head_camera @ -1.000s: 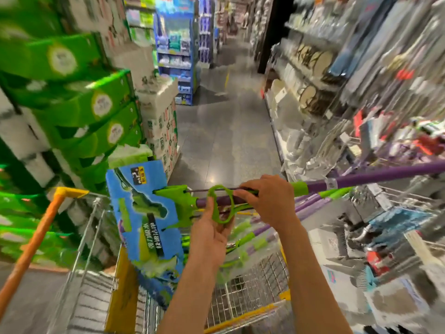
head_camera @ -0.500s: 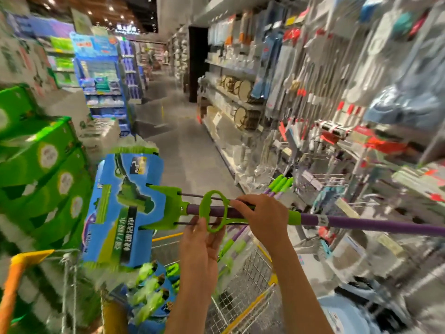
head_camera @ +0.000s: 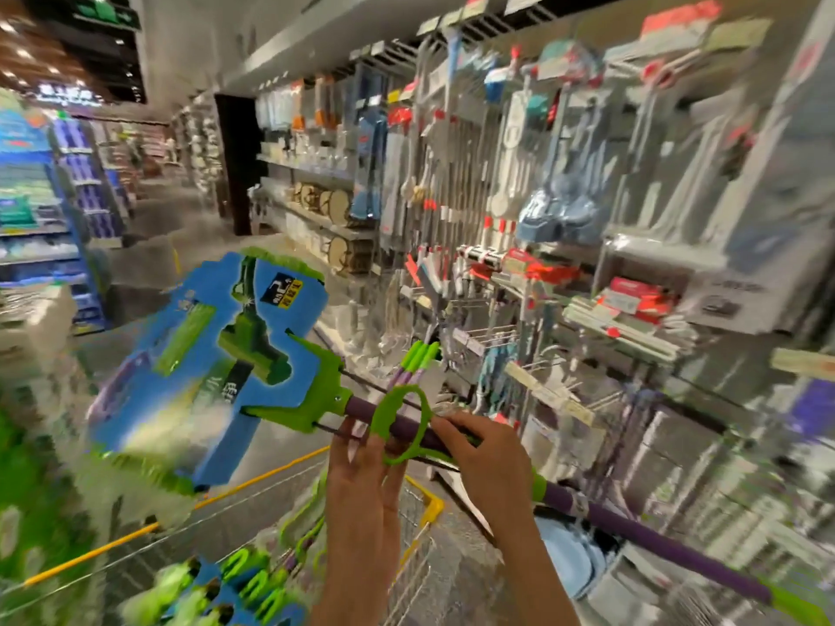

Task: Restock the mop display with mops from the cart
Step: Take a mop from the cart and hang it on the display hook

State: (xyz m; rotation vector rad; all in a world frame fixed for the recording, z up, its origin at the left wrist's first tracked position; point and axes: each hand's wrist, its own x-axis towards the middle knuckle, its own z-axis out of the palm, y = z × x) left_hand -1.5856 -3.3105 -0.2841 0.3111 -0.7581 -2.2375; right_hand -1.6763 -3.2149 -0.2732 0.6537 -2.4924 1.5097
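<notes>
Mop held level above the cart, both hands on its purple pole near the head end. Long axis ran from upper left to lower right across the view: the head, in blue-and-green card packaging, lay up and to the left of the hands; the pole's far end went off low on the right, toward the display. Left hand reached up from below, fingers mostly straight, touching the pole beside the green ring lever; whether they closed round it could not be told through the motion blur. Right hand sat on top of the pole just right of the ring, fingers curled over and gripping. The hands were close together, apart only by the ring. Right hand was nearer the display and appeared to carry most of the load. More mops of the same kind lay in the cart below, so restocking seemed only partly done. Judged next step: swing the long axis toward upright before hanging, since a level pole could catch the goods hung on the display
</notes>
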